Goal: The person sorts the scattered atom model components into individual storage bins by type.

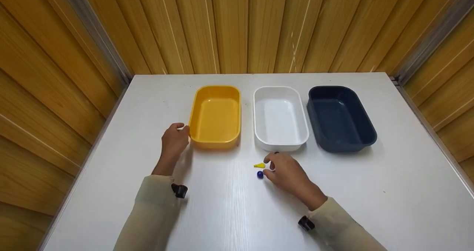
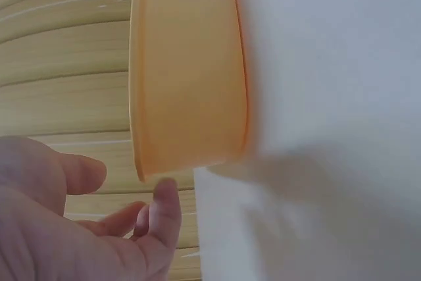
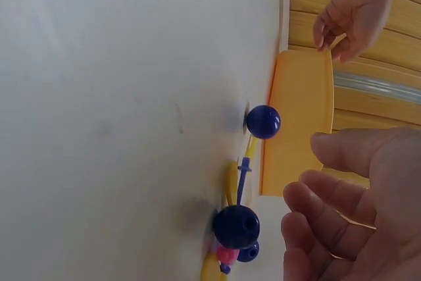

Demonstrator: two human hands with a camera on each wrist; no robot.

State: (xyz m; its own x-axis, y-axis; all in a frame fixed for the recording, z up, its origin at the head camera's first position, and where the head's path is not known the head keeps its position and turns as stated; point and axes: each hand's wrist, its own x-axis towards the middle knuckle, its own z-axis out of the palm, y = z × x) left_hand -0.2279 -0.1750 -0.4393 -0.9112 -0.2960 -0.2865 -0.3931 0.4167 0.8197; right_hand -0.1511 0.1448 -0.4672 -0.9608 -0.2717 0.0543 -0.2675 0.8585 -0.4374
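My left hand [image 1: 175, 140] is beside the left wall of the yellow tray [image 1: 215, 144], its thumb right at the rim. In the left wrist view, its bent fingers [image 2: 166, 212] stay by the tray's corner, gripping nothing. My right hand [image 1: 288, 172] hovers over the table in front of the white tray, thumb and fingers apart. By its fingertips lie a small yellow piece [image 1: 259, 165] and a blue ball [image 1: 260, 174]. The right wrist view also shows a darker blue ball [image 3: 237, 227], a purple peg [image 3: 243, 182] and a pink bead [image 3: 227, 256]; the hand hides these in the head view.
The white tray [image 1: 281, 146] stands right of the yellow one, and a dark blue tray [image 1: 342, 147] right of that. All are on a white table [image 1: 222, 206]. Wood-patterned panels [image 1: 229, 29] rise behind and at both sides.
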